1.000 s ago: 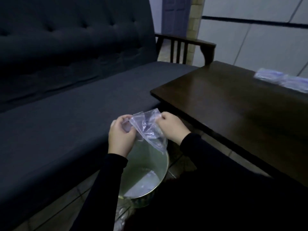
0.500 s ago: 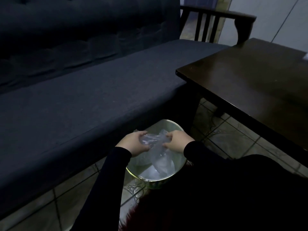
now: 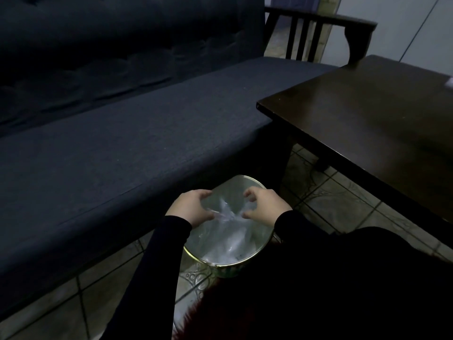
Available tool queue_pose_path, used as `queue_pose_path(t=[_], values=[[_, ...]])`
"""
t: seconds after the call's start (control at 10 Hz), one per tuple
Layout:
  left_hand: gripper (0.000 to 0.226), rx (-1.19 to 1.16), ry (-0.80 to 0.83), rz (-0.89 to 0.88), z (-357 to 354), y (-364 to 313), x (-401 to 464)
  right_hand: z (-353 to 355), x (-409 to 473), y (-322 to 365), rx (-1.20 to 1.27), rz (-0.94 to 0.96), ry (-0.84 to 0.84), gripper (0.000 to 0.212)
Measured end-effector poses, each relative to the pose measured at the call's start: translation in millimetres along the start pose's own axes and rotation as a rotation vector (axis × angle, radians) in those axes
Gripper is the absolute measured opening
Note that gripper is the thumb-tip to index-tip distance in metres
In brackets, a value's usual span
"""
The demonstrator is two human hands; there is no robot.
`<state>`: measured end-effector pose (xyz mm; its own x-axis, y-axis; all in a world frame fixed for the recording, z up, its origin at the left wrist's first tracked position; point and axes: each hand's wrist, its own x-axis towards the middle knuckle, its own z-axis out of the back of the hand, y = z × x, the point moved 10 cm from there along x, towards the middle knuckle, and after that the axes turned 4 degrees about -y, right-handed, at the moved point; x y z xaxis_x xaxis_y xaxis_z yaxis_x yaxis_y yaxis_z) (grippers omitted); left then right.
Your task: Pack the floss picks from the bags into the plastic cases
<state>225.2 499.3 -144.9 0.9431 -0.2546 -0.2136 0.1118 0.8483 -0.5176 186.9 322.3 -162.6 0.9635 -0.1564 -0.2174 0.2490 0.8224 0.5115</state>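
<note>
A crumpled clear plastic bag (image 3: 226,213) hangs in the mouth of a round metal bin (image 3: 220,265) on the floor. My left hand (image 3: 191,207) is at the bag's left side and my right hand (image 3: 264,207) at its right, both above the bin. The fingers of both hands are spread and loosely curved, with the thumbs near or just touching the plastic. More clear plastic lies inside the bin. No floss picks or plastic cases are visible.
A dark sofa (image 3: 122,143) runs along the left, its seat edge just behind the bin. A dark wooden table (image 3: 367,114) stands to the right, with a pale scrap (image 3: 449,82) at the frame's edge. Tiled floor (image 3: 331,204) shows between them.
Both hands lowered the clear bag from in front of me down into the bin's mouth, and their fingers have spread apart from it. My view tilted down toward the floor.
</note>
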Motion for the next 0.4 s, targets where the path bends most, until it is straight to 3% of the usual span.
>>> queue_pose_path(t=[0.2, 0.4], values=[[0.046, -0.102, -0.112, -0.154, 27.4, -24.0, -5.7, 27.8, -13.2, -0.8, 0.107, 0.037, -0.046, 0.045], [0.021, -0.412, -0.225, -0.324, 84.7, -68.4, -32.8, 122.0, -66.3, 0.4, 0.261, 0.099, -0.273, 0.033]])
